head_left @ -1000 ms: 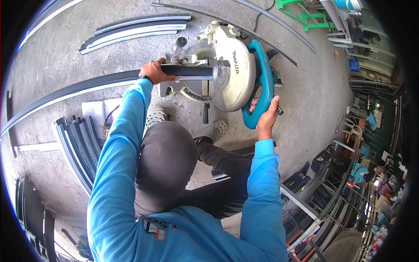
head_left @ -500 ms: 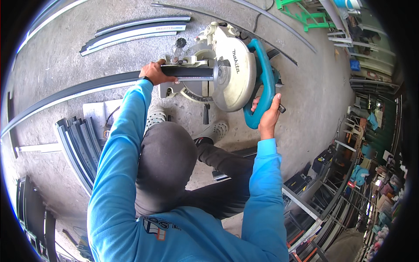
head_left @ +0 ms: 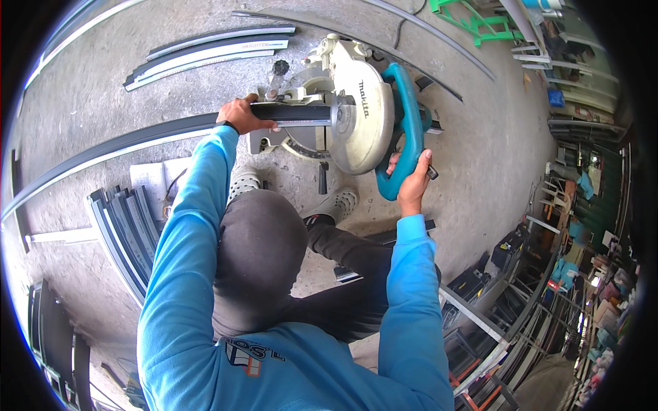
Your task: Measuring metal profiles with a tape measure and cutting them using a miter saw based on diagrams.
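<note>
A miter saw (head_left: 363, 130) with a cream blade guard stands on the floor in front of me. Its teal handle (head_left: 412, 123) is in the grip of my right hand (head_left: 415, 183), with the fingers wrapped round its lower part. My left hand (head_left: 240, 115) is closed over a long dark metal profile (head_left: 164, 128) and presses it on the saw bed. From there the profile runs off to the left, past my wrist, and its other end reaches under the saw head. The blade is hidden by the guard.
Several cut profiles (head_left: 212, 53) lie on the floor beyond the saw. Another stack of profiles (head_left: 127, 229) sits beside my left arm, near an open notebook (head_left: 154, 177). A green metal stand (head_left: 480, 26) is at the far right. Metal frames (head_left: 480, 315) fill the lower right.
The saw head and its handle have shifted slightly left, my right hand moving with them. My left hand keeps its place on the profile.
</note>
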A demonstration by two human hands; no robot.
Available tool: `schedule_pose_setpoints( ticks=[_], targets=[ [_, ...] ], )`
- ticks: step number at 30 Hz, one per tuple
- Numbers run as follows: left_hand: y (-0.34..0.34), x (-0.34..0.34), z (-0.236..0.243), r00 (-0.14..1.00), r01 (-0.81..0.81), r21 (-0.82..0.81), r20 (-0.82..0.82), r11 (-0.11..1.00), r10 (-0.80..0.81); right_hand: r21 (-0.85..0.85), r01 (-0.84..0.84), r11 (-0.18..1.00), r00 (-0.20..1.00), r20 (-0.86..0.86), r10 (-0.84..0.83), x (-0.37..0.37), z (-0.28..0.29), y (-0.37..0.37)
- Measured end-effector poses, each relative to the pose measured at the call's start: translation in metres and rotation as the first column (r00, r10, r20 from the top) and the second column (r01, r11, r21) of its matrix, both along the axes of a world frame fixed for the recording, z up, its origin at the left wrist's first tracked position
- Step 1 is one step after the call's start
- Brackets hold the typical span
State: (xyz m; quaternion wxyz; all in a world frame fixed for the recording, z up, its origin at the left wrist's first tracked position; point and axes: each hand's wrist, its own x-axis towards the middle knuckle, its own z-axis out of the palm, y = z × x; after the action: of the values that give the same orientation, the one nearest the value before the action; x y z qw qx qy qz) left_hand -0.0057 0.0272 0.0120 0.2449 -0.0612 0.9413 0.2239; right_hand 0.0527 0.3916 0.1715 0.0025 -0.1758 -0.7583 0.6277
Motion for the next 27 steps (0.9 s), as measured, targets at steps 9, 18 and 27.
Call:
schedule_pose_setpoints(
  ticks=[9,18,27],
  targets=[
    [0.003,0.0,-0.001,0.999,0.031,-0.017,0.015,0.999,-0.03,0.014,-0.01,1.0,0.998,-0.065,0.011,0.008,-0.021,0.005],
    [0.009,0.001,-0.001,0.999,0.042,-0.07,-0.032,0.997,-0.044,-0.071,0.036,0.997,0.988,-0.147,-0.046,0.013,-0.04,0.009],
    [0.014,0.002,-0.009,0.995,0.031,-0.099,-0.087,0.995,-0.04,-0.058,0.04,0.998,0.975,-0.216,-0.051,0.02,-0.045,0.01]
  ],
)
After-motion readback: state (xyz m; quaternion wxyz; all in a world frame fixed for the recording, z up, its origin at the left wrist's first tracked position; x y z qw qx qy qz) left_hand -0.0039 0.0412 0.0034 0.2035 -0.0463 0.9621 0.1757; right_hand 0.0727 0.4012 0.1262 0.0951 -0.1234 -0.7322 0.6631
